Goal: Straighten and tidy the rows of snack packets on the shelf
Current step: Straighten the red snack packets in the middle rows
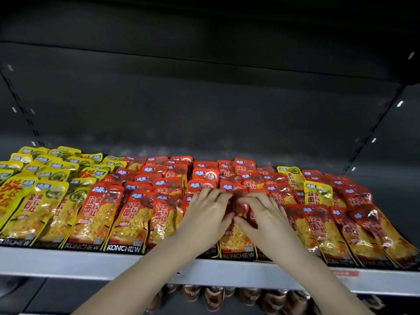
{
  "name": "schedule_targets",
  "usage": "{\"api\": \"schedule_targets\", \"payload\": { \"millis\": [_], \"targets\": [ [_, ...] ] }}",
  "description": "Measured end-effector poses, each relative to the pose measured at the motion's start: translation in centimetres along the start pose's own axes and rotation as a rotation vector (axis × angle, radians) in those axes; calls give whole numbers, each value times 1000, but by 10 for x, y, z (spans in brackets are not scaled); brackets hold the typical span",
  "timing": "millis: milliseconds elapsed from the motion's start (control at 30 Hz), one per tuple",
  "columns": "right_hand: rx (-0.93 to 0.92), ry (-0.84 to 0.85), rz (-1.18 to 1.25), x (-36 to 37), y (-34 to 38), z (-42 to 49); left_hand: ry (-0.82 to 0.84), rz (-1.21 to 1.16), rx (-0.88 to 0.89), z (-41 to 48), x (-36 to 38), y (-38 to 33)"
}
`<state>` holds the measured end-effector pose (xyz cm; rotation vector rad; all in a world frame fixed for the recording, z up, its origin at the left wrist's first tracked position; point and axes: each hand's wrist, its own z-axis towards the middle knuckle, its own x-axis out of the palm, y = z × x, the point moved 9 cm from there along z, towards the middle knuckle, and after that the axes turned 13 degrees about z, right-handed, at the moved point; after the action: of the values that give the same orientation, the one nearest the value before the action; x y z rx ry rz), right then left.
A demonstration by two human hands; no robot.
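Red foil shows between my hands. The left hand [204, 210] and right hand [261, 214] meet over the top of one red packet [236, 239] in the near row, a little right of the middle of the shelf [68, 262]. Each hand has its fingers curled over the packet's upper edge and its thumb tucked beneath, so both are pinching it. The thumbs nearly touch. The packet's lower end lies between my wrists, at the shelf's grey front lip.

Red packets [131, 214] spread out on both sides, overlapping like tiles in rows that run from the near lip to the far wall. To the left of my hands the near row is fairly even. To the right the packets lean away to the right and sit fanned and askew.

Two stray packets [318, 196], both yellow, stand up among the red ones on the right, one behind the other. Yellow packets [38, 201] of the same kind fill the left end of the shelf.

A small red tag [345, 273] sits on the lip at the right. Brown packs [213, 294] show on the level below. Behind the rows stands the dark back wall [204, 110], with slotted uprights [375, 123] at its sides, and a dark upper shelf [204, 30] hangs overhead.
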<state>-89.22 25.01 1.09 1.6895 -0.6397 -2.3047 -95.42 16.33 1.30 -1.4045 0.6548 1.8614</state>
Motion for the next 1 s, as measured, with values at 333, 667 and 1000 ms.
{"api": "schedule_targets", "payload": {
  "millis": [333, 667, 1000],
  "targets": [
    [67, -106, 123, -19, -9, 41, 3, -26, -35, 31, -10, 16],
    [379, -50, 167, -5, -41, 89, 2, -3, -66, 62, 0, 33],
    [451, -105, 395, -10, -53, 86, -9, -27, -86, 71, 4, 38]
  ]
}}
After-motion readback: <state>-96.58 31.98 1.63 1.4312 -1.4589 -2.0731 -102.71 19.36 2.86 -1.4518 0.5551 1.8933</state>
